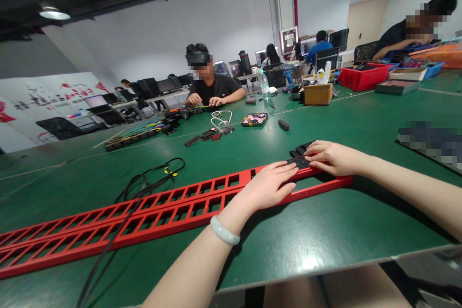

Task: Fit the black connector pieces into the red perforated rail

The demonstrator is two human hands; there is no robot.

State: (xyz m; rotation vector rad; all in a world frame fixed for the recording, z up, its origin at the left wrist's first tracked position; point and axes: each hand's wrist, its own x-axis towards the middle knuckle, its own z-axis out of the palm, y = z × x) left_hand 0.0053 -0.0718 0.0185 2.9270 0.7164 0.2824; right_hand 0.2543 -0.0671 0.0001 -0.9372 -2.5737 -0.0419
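Where the green tabletop [325, 216] spans the foreground, a long red slotted frame [245, 179] enters at the left edge and runs obliquely to right of centre, its openings set in two parallel rows. A black cable [104, 251] lies across the left portion and loops behind it. Farther back stands a black tray of coloured wires [137, 135], followed by a drill [185, 112] near a seated co-worker [216, 87]. At centre, the left hand [265, 185], a pale bangle [224, 231] at its wrist, rests palm down, fingers extended close together over the frame, the tips at the left end of a black plate [299, 161]. This plate lies on the frame's right portion, between the two hands. The right hand [334, 158] bends its fingers over the plate's right end; whether they pinch or merely press cannot be told. Dark blocks [296, 152] lie just behind the plate. Beyond are a bottle [264, 85], a cardboard box [317, 95] and a red bin [363, 80].
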